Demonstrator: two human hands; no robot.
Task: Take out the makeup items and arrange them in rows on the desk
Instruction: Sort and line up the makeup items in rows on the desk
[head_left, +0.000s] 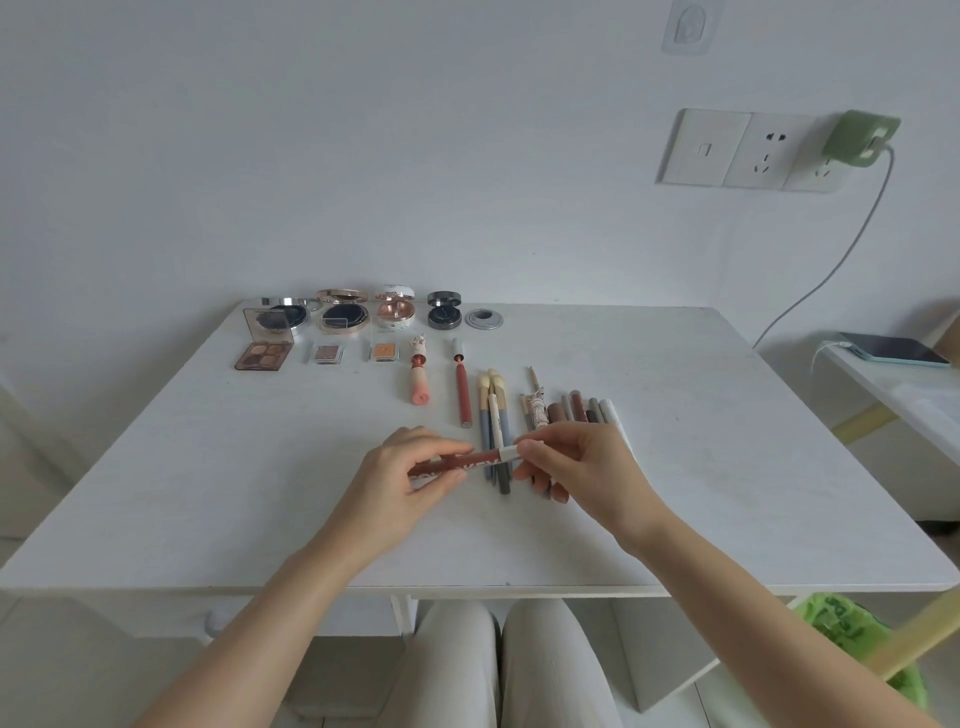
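Note:
Both hands hold a reddish-brown lip gloss tube (480, 460) level above the white desk (208, 467). My left hand (410, 475) grips its body, and my right hand (569, 457) pinches its white cap end. Behind them lie brushes and pencils (496, 415) side by side, and a cluster of brown and grey sticks (582, 405). Farther back are a red lip pencil (462, 389), a peach lipstick tube (418, 382), an eyeshadow palette (262, 355), two small eyeshadow pans (326, 353) and a row of open compacts (343, 312).
A round cable grommet (484, 318) sits at the desk's back edge. On the wall a green charger (860, 137) feeds a cable to a phone (891, 349) on a side table at the right. A green bag (852, 631) is under the desk's right corner.

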